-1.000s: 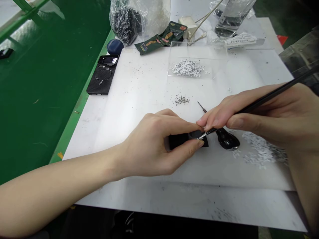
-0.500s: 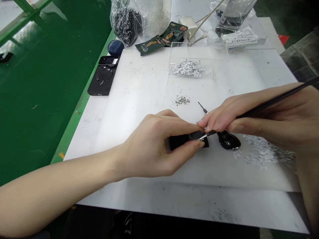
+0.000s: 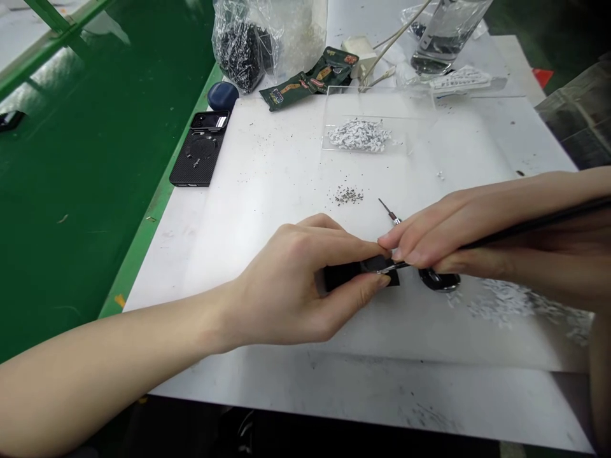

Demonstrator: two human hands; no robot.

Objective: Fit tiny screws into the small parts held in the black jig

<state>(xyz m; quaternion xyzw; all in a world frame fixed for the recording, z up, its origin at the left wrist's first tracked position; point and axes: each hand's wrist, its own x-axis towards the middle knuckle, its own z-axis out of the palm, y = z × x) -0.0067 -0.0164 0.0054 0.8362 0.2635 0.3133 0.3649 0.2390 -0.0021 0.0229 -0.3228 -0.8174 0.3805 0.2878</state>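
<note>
My left hand (image 3: 296, 286) pinches a small flat black piece (image 3: 344, 277) between thumb and fingers. My right hand (image 3: 458, 238) grips a slim black tool (image 3: 539, 229) with a fine metal tip (image 3: 389, 268), which rests against the black piece. A tiny screwdriver-like pin (image 3: 391, 216) lies just beyond my right fingers. A glossy black oval object (image 3: 439, 280) sits partly hidden under my right hand. White paper-like scraps (image 3: 510, 305) are scattered to its right, and a small heap of grey specks (image 3: 348, 195) lies ahead of my hands.
A clear tray (image 3: 377, 121) holds white bits. Beyond it are a bag of black parts (image 3: 241, 54), green packets (image 3: 305, 81), and a glass container (image 3: 446, 32). A phone in a black case (image 3: 199, 149) and a navy case (image 3: 223, 96) lie left, near the green bench edge (image 3: 147, 216).
My right hand has lowered and turned, bringing the black tool flatter and covering more of the oval object. The tool's tip remains at the black piece, and the view has shifted slightly.
</note>
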